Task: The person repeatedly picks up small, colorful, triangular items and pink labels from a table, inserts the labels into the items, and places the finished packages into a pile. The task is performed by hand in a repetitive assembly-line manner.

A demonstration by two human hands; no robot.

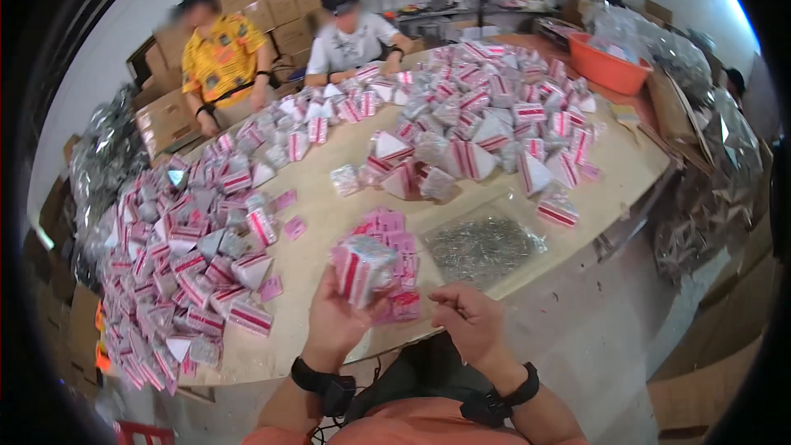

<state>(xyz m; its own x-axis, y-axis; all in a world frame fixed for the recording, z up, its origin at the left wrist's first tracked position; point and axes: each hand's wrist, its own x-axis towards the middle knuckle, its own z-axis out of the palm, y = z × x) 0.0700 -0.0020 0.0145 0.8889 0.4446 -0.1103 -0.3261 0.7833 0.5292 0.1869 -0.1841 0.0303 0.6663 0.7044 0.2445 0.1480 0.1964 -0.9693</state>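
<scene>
My left hand (336, 313) is wrapped round a clear-wrapped packet (364, 270), white with a dark pink band, held up over the near edge of the table. Just behind it lies an overlapping row of pink printed cards (403, 245). To its right, my right hand (471, 317) is curled with thumb and fingertips pressed together; anything between them is too small to make out. Beyond that hand, a clear plastic bag (482, 243) full of thin silvery metal pieces lies flat on the tabletop.
Heaps of similar packets cover the table's left side (177, 255) and far middle (486, 107). Two people (222, 53) (350, 37) sit across the table. An orange basin (608, 66) with plastic stands at the far right. Cardboard boxes (280, 4) are stacked behind.
</scene>
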